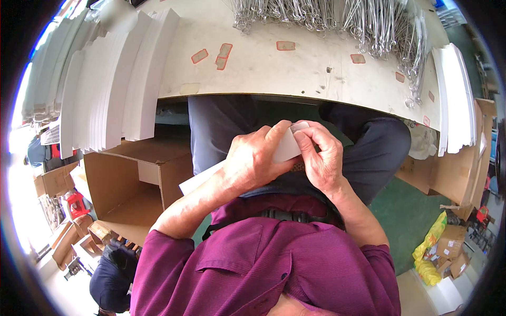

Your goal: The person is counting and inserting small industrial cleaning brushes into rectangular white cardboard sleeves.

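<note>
Both hands meet over my lap, below the table edge. My left hand (258,158) wraps around a flat white card (287,150) whose lower end sticks out toward the lower left. My right hand (320,155) pinches the card's upper right corner between thumb and fingers. My fingers hide most of the card's middle. Several stacks of the same white cards (121,79) lean in rows on the table's left side. A mass of metal wire hooks (337,18) lies along the table's far edge.
The pale table (295,73) carries red tape marks. An open cardboard box (132,184) stands on the floor at my left. More white cards (453,95) stand at the right, with cardboard boxes and yellow bags (432,242) on the green floor.
</note>
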`<state>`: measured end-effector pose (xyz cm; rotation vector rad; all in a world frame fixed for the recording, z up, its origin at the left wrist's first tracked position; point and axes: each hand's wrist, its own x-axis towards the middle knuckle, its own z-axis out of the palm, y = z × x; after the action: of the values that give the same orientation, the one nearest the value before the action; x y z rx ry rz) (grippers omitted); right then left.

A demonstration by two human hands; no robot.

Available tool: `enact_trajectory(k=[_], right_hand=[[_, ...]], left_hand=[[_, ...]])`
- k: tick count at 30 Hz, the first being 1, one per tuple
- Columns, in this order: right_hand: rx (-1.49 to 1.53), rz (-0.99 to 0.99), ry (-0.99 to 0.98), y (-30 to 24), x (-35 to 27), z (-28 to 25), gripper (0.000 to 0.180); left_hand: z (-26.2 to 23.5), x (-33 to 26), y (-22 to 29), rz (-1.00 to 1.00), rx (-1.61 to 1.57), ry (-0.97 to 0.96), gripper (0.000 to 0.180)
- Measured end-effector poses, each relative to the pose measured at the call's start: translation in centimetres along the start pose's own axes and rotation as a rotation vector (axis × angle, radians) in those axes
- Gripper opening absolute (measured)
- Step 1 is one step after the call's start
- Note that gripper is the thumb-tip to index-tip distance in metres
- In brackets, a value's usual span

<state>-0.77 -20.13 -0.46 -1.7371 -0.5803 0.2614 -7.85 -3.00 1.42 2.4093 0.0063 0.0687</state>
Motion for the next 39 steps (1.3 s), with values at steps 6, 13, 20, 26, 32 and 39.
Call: enact_trajectory(k=[6, 13, 20, 26, 32, 39], right_hand=[[0.151, 0.086, -0.092, -0.8, -0.6, -2.0, 0.027], [0.104, 0.125, -0.02, -0.4, -1.0, -1.7, 0.028], [0.34, 0.348, 0.042, -0.6, -0.8, -0.5, 0.025], [0.232, 0.197, -0.032, -0.8, -0.9, -1.1, 0.023], [0.278, 0.282, 0.015, -0.6, -1.2, -0.8, 0.021], [0.285, 0.237, 0.061, -0.2, -0.9, -0.1, 0.015]], left_hand=[[-1.0, 0.4, -0.2, -0.062, -0.11, -0.016, 0.073], [-1.0, 0.6, 0.4, -0.096, -0.126, -0.061, 0.075], [-1.0, 0.7, 0.2, -0.081, -0.144, -0.025, 0.068], [-0.7, 0.8, -0.3, -0.04, -0.168, 0.008, 0.064], [-1.0, 1.0, 0.0, -0.101, -0.198, -0.047, 0.064], [-0.5, 0.9, -0.2, -0.019, -0.171, 0.006, 0.066]])
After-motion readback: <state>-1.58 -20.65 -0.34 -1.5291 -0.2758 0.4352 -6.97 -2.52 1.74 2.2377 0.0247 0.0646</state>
